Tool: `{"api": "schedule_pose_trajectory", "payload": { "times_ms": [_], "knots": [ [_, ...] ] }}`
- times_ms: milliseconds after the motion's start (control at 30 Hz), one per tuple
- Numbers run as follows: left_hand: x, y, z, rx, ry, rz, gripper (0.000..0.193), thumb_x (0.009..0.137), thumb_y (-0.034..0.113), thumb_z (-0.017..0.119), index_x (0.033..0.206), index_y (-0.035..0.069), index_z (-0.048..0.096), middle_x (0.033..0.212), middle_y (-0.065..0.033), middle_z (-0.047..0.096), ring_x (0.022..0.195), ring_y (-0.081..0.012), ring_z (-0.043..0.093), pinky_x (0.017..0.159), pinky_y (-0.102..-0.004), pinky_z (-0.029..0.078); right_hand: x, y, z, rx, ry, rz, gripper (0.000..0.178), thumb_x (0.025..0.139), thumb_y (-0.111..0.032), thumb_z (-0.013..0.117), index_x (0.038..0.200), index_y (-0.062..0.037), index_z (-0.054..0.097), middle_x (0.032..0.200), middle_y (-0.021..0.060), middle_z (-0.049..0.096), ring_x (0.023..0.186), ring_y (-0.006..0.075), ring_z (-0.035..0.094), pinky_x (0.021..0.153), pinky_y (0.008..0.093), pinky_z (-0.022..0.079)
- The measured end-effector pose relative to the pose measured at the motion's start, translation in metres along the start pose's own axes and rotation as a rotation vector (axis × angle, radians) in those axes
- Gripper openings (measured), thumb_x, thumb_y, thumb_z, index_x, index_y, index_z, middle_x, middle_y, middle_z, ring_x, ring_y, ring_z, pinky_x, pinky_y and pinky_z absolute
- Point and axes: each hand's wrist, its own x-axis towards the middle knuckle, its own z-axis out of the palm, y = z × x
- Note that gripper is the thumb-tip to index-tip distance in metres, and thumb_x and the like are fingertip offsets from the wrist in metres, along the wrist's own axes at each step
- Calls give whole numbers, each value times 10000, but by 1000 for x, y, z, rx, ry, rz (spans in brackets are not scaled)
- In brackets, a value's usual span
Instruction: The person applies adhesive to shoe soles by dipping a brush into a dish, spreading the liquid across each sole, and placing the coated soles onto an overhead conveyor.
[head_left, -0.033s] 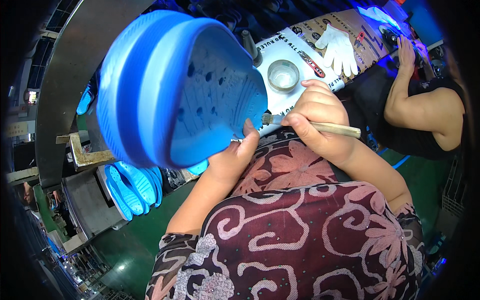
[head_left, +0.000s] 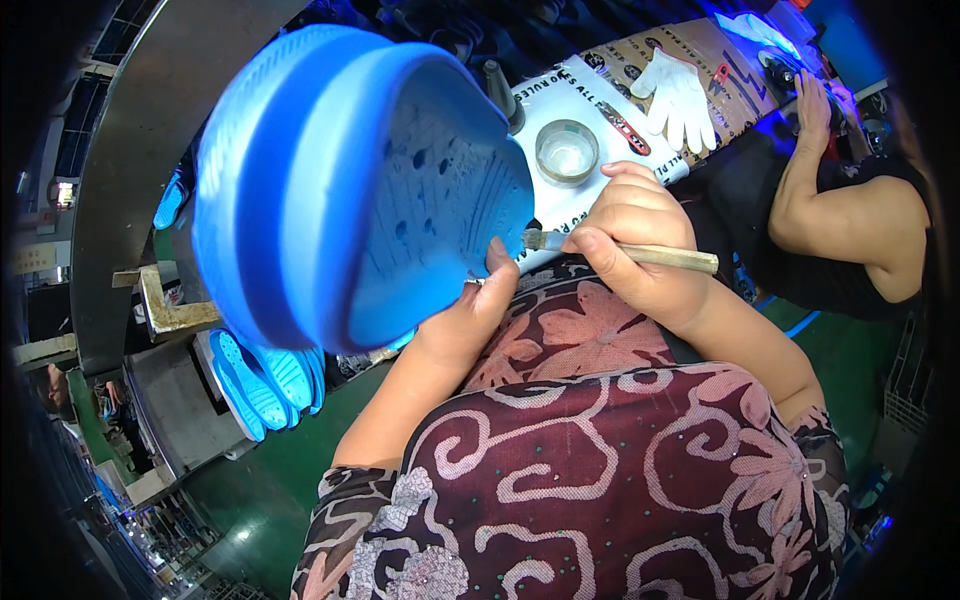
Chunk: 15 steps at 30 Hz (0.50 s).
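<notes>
My left hand (head_left: pixel 468 312) grips a blue foam shoe sole (head_left: pixel 440 215) near its narrow end, thumb on the inner face and the other fingers hidden behind it. Small holes and grooves mark that face; a thick banded sidewall faces left. In my right hand (head_left: pixel 640 215) is a small brush (head_left: pixel 675 258) with a pale wooden handle, held between thumb and fingers. Its bristles sit at the sole's near right edge; whether they touch is hard to tell. Just beyond my right hand, a small glass bowl (head_left: pixel 542 158) with clear contents stands on the white printed sheet (head_left: pixel 560 205).
Past the bowl lie a red-and-dark cutter knife (head_left: pixel 625 128) and a white glove (head_left: pixel 678 100) on brown printed paper (head_left: pixel 735 95). A grey cone-shaped object (head_left: pixel 503 95) stands behind. Several blue shoe pieces (head_left: pixel 265 385) lean at lower left. At right is a co-worker's arm (head_left: pixel 840 215).
The blue sole has tilted slightly in my left hand, its wide end swinging a little downward. The brush and both hands are almost where they were.
</notes>
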Motion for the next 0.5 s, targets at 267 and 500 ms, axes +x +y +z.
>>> {"api": "schedule_pose_trajectory", "payload": {
  "times_ms": [267,500],
  "knots": [
    [-1,8,3,11,-28,-41,83,746,-10,583,808,-34,634,726,-126,633,596,-232,593,562,-317,470,0,1,-6,38,60,12,192,822,-135,605,647,-60,631,590,51,555,590,218,526,810,370,416],
    [-4,-5,4,-101,79,-139,233,761,24,602,976,-49,551,881,-136,638,767,-223,625,710,-312,489,-4,5,-14,38,66,75,190,862,-126,572,710,-40,645,661,45,596,616,192,539,759,333,433]
  ]
}}
